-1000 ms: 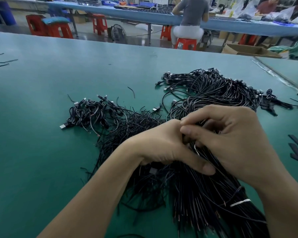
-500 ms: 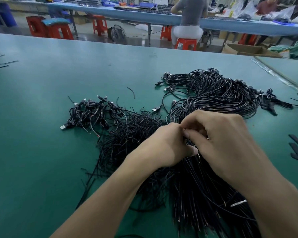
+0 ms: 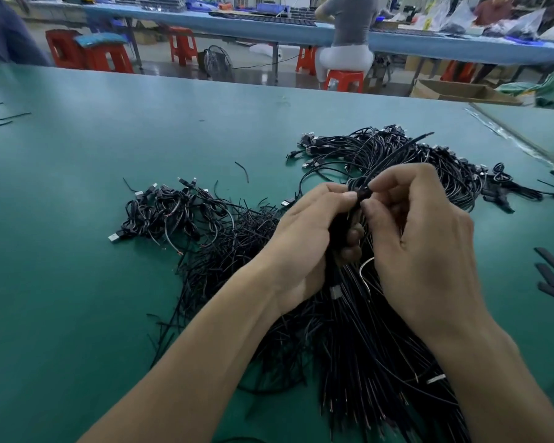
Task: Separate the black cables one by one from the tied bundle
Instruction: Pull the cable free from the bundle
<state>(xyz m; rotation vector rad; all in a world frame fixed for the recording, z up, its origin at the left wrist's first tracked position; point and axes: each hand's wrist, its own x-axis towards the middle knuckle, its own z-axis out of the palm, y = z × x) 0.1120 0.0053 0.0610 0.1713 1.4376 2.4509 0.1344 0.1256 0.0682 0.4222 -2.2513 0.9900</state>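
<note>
A thick bundle of black cables (image 3: 365,356) lies on the green table (image 3: 77,282) and fans out toward the near edge, with a white tie (image 3: 435,379) near its lower right. My left hand (image 3: 304,238) grips the bundle's upper part, fingers curled round it. My right hand (image 3: 422,238) pinches a black cable (image 3: 394,155) at the top of the bundle; that cable sticks up and away to the right. A white wire loop (image 3: 365,266) shows between my hands.
A pile of loose black cables with plugs (image 3: 173,212) lies at the left, a larger heap (image 3: 429,155) behind my hands. Black strips (image 3: 550,270) lie at the right. A person sits on a red stool (image 3: 344,79) beyond the table's far edge.
Both hands have risen off the bundle's middle. The left hand has turned palm-in round the cables, and one cable end now pokes up to the right from my right fingers.
</note>
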